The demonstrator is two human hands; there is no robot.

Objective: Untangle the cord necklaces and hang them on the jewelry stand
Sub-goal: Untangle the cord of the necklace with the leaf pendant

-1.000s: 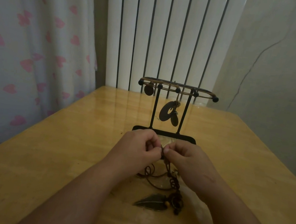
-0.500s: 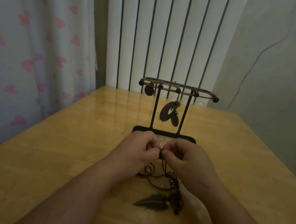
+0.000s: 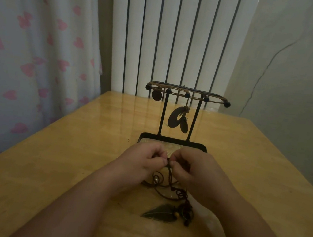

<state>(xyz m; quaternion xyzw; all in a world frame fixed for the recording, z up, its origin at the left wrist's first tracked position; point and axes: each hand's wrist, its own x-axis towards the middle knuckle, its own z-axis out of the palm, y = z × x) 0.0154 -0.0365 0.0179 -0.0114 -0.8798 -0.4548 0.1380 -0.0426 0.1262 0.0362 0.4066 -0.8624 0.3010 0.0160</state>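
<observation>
A: Entry one, the hands: how are they being held?

B: The left hand [image 3: 142,162] and the right hand [image 3: 194,173] are being held close together just in front of the jewelry stand [image 3: 172,139]. A dark cord necklace [image 3: 169,176] is being pinched between the curled fingertips of both.

A: Entry two, the remainder of that cord?

B: It is being left in loose coils on the wooden table [image 3: 67,156] beneath the hands. A knotted tangle and a leaf-shaped pendant [image 3: 159,213] are being rested nearest the person.

A: Entry three, the stand?

B: It is being kept upright on the table, beyond the hands. A ring-shaped pendant [image 3: 171,120] and a small round pendant [image 3: 156,95] are being carried from its top bar on light cords.

A: Entry four, surroundings?

B: A heart-printed curtain [image 3: 32,42] is being shown at the left, and a white ribbed panel [image 3: 173,31] behind the table.
</observation>
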